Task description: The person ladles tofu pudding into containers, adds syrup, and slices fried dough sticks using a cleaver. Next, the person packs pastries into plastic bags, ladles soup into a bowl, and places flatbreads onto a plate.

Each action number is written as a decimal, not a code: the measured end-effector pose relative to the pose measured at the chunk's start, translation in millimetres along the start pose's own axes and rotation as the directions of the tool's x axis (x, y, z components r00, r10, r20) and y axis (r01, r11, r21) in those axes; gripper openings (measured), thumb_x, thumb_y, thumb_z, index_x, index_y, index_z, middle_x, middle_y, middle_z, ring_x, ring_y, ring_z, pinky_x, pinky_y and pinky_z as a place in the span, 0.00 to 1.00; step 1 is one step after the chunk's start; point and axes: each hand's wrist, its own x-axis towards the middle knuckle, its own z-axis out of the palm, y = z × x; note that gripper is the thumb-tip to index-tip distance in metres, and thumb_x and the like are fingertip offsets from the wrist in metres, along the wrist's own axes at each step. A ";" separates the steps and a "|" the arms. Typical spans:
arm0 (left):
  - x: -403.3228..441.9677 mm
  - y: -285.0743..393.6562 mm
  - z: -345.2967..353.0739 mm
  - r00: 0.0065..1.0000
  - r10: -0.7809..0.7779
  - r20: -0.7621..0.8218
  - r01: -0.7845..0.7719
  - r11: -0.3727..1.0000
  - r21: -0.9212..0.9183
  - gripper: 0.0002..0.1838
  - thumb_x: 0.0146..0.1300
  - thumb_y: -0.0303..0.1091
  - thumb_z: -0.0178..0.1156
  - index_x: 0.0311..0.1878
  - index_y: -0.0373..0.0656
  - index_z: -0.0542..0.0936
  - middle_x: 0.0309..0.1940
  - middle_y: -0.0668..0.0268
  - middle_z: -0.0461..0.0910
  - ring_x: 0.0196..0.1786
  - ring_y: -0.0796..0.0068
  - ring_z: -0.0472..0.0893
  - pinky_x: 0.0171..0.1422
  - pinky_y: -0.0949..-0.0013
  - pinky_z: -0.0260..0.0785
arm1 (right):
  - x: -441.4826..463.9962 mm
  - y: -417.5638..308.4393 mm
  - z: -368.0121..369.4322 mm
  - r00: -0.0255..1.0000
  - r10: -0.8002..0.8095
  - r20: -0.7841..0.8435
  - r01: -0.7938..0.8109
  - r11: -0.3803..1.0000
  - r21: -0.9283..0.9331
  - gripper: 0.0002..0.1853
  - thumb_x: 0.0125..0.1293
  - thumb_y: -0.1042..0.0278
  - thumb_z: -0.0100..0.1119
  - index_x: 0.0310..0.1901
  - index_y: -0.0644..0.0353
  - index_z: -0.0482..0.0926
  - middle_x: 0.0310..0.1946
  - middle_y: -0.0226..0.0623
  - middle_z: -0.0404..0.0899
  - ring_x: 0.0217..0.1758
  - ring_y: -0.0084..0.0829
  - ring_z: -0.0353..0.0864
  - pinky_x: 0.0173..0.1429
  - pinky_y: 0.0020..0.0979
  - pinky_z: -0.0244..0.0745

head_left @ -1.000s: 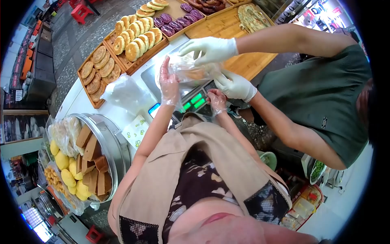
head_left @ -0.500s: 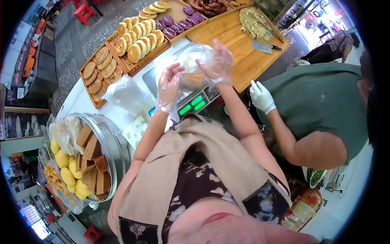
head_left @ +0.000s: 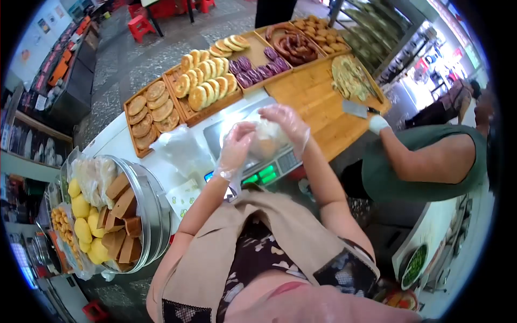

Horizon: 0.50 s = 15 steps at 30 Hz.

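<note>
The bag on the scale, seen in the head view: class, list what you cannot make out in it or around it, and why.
All in the head view:
- Exact contents of the bag: cloudy film and the right hand obscure them.
- Figures on the scale's green display: too small, glaring.
- Whether the co-worker's gloved hand touches the cleaver: too small.

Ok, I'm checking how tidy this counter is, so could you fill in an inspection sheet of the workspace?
Surface: white table; wooden board on the right.
Job's things: clear bag with food inside, on or just above the scale; green display lit.
Clutter: crumpled plastic left of the scale; cleaver lying on the board by the flatbread.
Hands: left hand and right hand, clear-gloved, at the bag; grip unclear.
Cables: nothing seen.
Surroundings: trays of buns beyond; round metal container at left; co-worker at right.
</note>
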 end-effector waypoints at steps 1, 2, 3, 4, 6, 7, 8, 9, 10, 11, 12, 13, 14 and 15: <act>4.8 4.3 1.2 1.000 0.007 -0.004 -0.007 0.999 0.033 0.09 0.60 0.24 0.54 0.45 0.38 0.75 0.41 0.64 0.79 0.43 0.76 0.77 0.51 0.72 0.69 | -1.0 8.4 11.8 1.000 0.014 0.008 -0.013 0.993 -0.120 0.24 0.60 0.51 0.59 0.47 0.68 0.77 0.41 0.35 0.80 0.46 0.26 0.77 0.50 0.29 0.72; 13.8 -15.4 -1.5 0.999 0.015 -0.052 -0.008 0.990 0.138 0.08 0.59 0.27 0.56 0.43 0.39 0.75 0.38 0.63 0.80 0.39 0.73 0.78 0.48 0.70 0.70 | -9.5 -1.0 21.6 0.997 -0.035 0.073 0.051 0.968 -0.246 0.29 0.60 0.45 0.57 0.49 0.66 0.76 0.40 0.39 0.80 0.45 0.31 0.77 0.51 0.34 0.70; 21.7 -35.6 -2.2 0.989 0.127 -0.073 -0.111 0.974 0.197 0.08 0.59 0.29 0.57 0.41 0.41 0.76 0.35 0.63 0.80 0.38 0.73 0.78 0.46 0.69 0.70 | -16.6 -18.3 30.6 0.963 -0.203 0.178 0.263 0.856 -0.446 0.28 0.61 0.43 0.54 0.47 0.64 0.77 0.38 0.43 0.79 0.42 0.38 0.77 0.49 0.36 0.70; 26.4 -46.5 -1.4 0.969 0.232 -0.083 -0.204 0.945 0.258 0.08 0.58 0.32 0.58 0.40 0.42 0.76 0.33 0.63 0.80 0.36 0.72 0.78 0.44 0.68 0.71 | -20.1 -15.3 38.5 0.936 -0.309 0.170 0.352 0.809 -0.470 0.25 0.62 0.45 0.52 0.44 0.63 0.78 0.38 0.48 0.78 0.42 0.47 0.76 0.48 0.38 0.69; 27.2 -39.4 3.6 0.971 0.225 -0.076 -0.187 0.923 0.337 0.07 0.57 0.33 0.59 0.38 0.43 0.76 0.31 0.63 0.79 0.34 0.72 0.78 0.42 0.67 0.71 | -31.9 -33.5 43.3 0.946 -0.299 0.128 0.309 0.703 -0.641 0.19 0.65 0.52 0.49 0.40 0.62 0.79 0.37 0.47 0.79 0.42 0.47 0.77 0.45 0.40 0.70; 29.5 -33.7 5.5 0.979 0.195 -0.060 -0.154 0.901 0.406 0.07 0.56 0.34 0.60 0.36 0.44 0.75 0.29 0.63 0.79 0.32 0.72 0.77 0.40 0.66 0.71 | -33.2 -30.0 38.8 0.941 -0.310 0.136 0.322 0.696 -0.641 0.19 0.65 0.52 0.49 0.40 0.62 0.79 0.37 0.47 0.79 0.42 0.47 0.77 0.45 0.40 0.70; 32.5 -24.7 5.8 0.977 0.206 -0.062 -0.163 0.899 0.407 0.07 0.56 0.34 0.60 0.36 0.44 0.75 0.29 0.63 0.79 0.32 0.72 0.77 0.40 0.66 0.71 | -33.9 -23.8 31.3 0.901 -0.400 0.169 0.372 0.511 -0.775 0.16 0.65 0.57 0.48 0.40 0.61 0.79 0.36 0.46 0.79 0.40 0.46 0.78 0.42 0.40 0.71; 34.6 -15.3 5.1 0.990 0.099 -0.097 -0.041 0.878 0.477 0.08 0.55 0.35 0.62 0.35 0.44 0.74 0.27 0.65 0.78 0.31 0.74 0.77 0.39 0.67 0.70 | -35.4 -19.6 26.0 0.853 -0.475 0.215 0.386 0.299 -0.873 0.13 0.65 0.62 0.48 0.39 0.60 0.79 0.34 0.46 0.80 0.38 0.46 0.78 0.39 0.41 0.72; 38.5 -9.6 3.2 0.991 -0.006 -0.134 0.078 0.839 0.538 0.09 0.54 0.35 0.63 0.33 0.44 0.73 0.25 0.67 0.77 0.31 0.75 0.76 0.37 0.69 0.69 | -38.3 -19.0 25.0 0.851 -0.481 0.211 0.382 0.292 -0.877 0.13 0.65 0.62 0.48 0.39 0.60 0.79 0.34 0.46 0.80 0.38 0.46 0.78 0.39 0.41 0.72; 46.1 -0.6 -2.0 0.991 -0.052 -0.121 0.088 0.945 0.314 0.11 0.54 0.35 0.65 0.31 0.45 0.71 0.25 0.69 0.77 0.30 0.78 0.74 0.35 0.72 0.68 | -41.7 -19.0 22.5 0.833 -0.546 0.083 0.345 0.398 -0.850 0.10 0.62 0.67 0.48 0.38 0.60 0.79 0.34 0.42 0.79 0.37 0.42 0.79 0.38 0.40 0.72; 48.4 9.2 -6.6 0.990 -0.064 -0.128 0.090 0.974 0.209 0.12 0.54 0.35 0.66 0.30 0.46 0.70 0.25 0.69 0.78 0.30 0.80 0.74 0.34 0.74 0.67 | -45.6 -20.4 17.0 0.801 -0.595 -0.062 0.307 0.498 -0.811 0.09 0.59 0.73 0.48 0.37 0.59 0.78 0.33 0.39 0.79 0.37 0.39 0.79 0.38 0.40 0.73; 45.5 41.2 -5.3 0.989 -0.082 -0.125 0.095 0.990 0.100 0.13 0.53 0.34 0.67 0.29 0.46 0.70 0.25 0.70 0.78 0.30 0.82 0.73 0.33 0.76 0.66 | -41.2 -8.3 8.0 0.651 -0.759 0.032 0.358 0.269 -0.894 0.08 0.57 0.73 0.49 0.37 0.59 0.78 0.32 0.39 0.79 0.35 0.38 0.80 0.35 0.38 0.74; 44.0 65.9 -8.6 0.989 -0.072 -0.129 0.090 0.987 0.135 0.12 0.54 0.33 0.66 0.28 0.47 0.69 0.26 0.69 0.78 0.30 0.82 0.73 0.33 0.77 0.66 | -41.0 -1.3 1.8 0.643 -0.766 0.012 0.322 0.255 -0.912 0.08 0.57 0.73 0.49 0.37 0.59 0.78 0.32 0.39 0.79 0.35 0.38 0.80 0.35 0.38 0.74; 45.3 83.7 -17.3 0.988 -0.062 -0.140 0.085 0.982 0.170 0.12 0.55 0.32 0.66 0.27 0.47 0.69 0.27 0.68 0.78 0.29 0.82 0.73 0.33 0.77 0.65 | -42.9 5.5 -1.6 0.670 -0.742 -0.032 0.311 0.319 -0.895 0.08 0.57 0.73 0.49 0.36 0.59 0.78 0.31 0.39 0.79 0.34 0.38 0.79 0.35 0.38 0.73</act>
